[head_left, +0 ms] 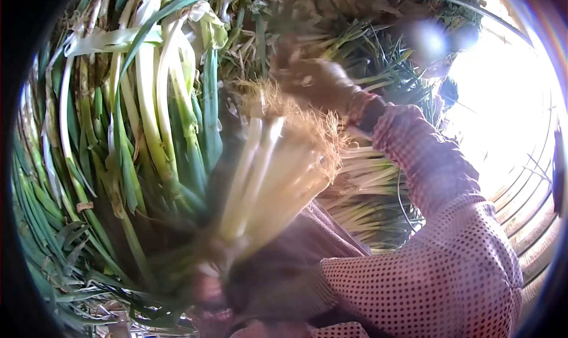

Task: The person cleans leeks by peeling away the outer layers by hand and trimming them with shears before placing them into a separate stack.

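A bunch of green onions (266,166) stands upright before my body, its white stems and shaggy brown roots pointing up. At the lower end of the stems my left hand (210,288) is closed around the bunch, partly blurred. My right hand (319,83) is above and beside the roots, smeared by motion, so its fingers and anything in them cannot be made out. A checked cuff and a pink dotted sleeve cover my right arm.
A tall heap of green onions (160,113) fills the left side. More bunches with white stems (370,190) lie beyond my right arm. Loose leaves and dry husks are at the back. Ribbed sheeting (526,237) borders the bright right side.
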{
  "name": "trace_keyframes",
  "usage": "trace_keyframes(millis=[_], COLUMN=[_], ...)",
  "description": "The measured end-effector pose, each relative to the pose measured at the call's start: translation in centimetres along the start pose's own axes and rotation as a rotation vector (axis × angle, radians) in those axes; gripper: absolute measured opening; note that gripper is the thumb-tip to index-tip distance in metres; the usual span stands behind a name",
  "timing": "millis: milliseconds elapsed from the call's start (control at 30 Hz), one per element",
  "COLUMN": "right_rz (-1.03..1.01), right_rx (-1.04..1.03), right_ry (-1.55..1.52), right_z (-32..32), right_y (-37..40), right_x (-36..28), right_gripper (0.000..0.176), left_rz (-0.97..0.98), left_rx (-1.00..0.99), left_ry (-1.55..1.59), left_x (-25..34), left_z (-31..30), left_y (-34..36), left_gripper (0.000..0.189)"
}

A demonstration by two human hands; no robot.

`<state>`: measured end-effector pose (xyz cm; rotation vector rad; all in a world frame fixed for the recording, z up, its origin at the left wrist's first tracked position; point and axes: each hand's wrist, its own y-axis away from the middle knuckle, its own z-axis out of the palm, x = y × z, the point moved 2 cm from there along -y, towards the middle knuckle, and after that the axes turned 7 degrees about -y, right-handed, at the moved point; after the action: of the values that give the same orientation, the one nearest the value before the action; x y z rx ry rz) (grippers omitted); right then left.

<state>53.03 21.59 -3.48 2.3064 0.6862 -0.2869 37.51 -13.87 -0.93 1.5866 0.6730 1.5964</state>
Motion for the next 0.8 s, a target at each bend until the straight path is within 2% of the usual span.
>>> trace_keyframes(millis=[67, 100, 167, 233, 267, 300, 333, 400, 433, 500, 533, 567, 600, 667, 700, 733, 767, 800], right_rz=[-0.241, -0.282, -0.401, -0.324, -0.246, -0.164, -0.171, -0.41, -0.498, -0.463, -0.343, -0.373, -0.399, -0.051, 0.058, 0.151, 0.199, 0.248], right_rx=[-0.204, -0.426, -0.388, -0.048, 0.085, 0.192, -0.074, -0.557, -0.923, -1.633, -1.96, -2.057, -2.146, -2.203, -2.143, -2.083, -2.098, -2.112], right_ry=[0.174, 0.257, 1.008, 1.122, 0.758, 0.387, 0.294, 0.296, 0.233, 0.021, -0.073, -0.011, 0.063, -0.255, -0.502, -0.748, -0.794, -0.838], right_z=[1.5, 2.6, 5.5, 3.9, 0.4, -1.7, -1.6, 0.9, 4.6, 11.5, 15.0, 17.1, 18.8, 19.6, 18.8, 17.9, 17.2, 16.6], right_y=[-0.2, -0.7, -3.9, -8.1, -9.8, -10.3, -10.1, -6.4, -4.9, -1.6, 0.0, 1.5, 3.1, 7.9, 10.4, 12.8, 13.6, 14.5], right_x=[-2.7, -3.5, -0.4, 3.6, 5.4, 4.0, 2.4, -5.4, -7.6, -11.3, -12.6, -14.1, -15.5, -14.7, -13.3, -12.2, -12.6, -12.9], right_gripper=[0.029, 0.026, 0.019, 0.025, 0.037, 0.05, 0.05, 0.054, 0.056, 0.059, 0.06, 0.06, 0.061, 0.069, 0.076, 0.085, 0.092, 0.099], left_rz=[0.023, 0.033, 0.053, 0.017, 0.065, 0.103, 0.134, 0.134, 0.122, 0.178, 0.221, 0.27, 0.339, 0.345, 0.35, 0.377, 0.402, 0.311], left_rx=[0.007, 0.017, 0.033, 0.003, 0.043, 0.08, 0.113, 0.063, 0.057, 0.097, 0.103, 0.102, 0.14, 0.234, 0.282, 0.447, 0.611, 0.734], left_ry=[0.047, 0.067, 0.007, 0.021, 0.019, 0.021, 0.028, 0.039, 0.041, -0.048, -0.091, -0.136, -0.267, -0.246, -0.232, -0.192, -0.155, -0.091], left_x=[0.3, 0.3, 0.1, 0.6, 0.4, 0.0, -0.2, 1.2, 1.8, 2.2, 2.4, 2.4, 2.6, 1.9, 1.5, 1.3, 1.0, 0.4], left_z=[0.2, 0.1, 0.6, 0.5, 0.6, 1.0, 1.4, 1.6, 1.6, 2.5, 3.4, 4.0, 4.1, 4.6, 4.8, 3.5, 2.3, 1.0], left_y=[0.0, -0.1, 0.2, 0.5, 0.1, -0.2, -0.1, 0.2, 0.6, 1.8, 2.1, 2.5, 3.4, 5.2, 6.1, 7.5, 9.0, 11.0], left_gripper=[0.057, 0.058, 0.061, 0.062, 0.063, 0.063, 0.064, 0.065, 0.066, 0.067, 0.067, 0.068, 0.059, 0.059, 0.06, 0.05, 0.04, 0.039])
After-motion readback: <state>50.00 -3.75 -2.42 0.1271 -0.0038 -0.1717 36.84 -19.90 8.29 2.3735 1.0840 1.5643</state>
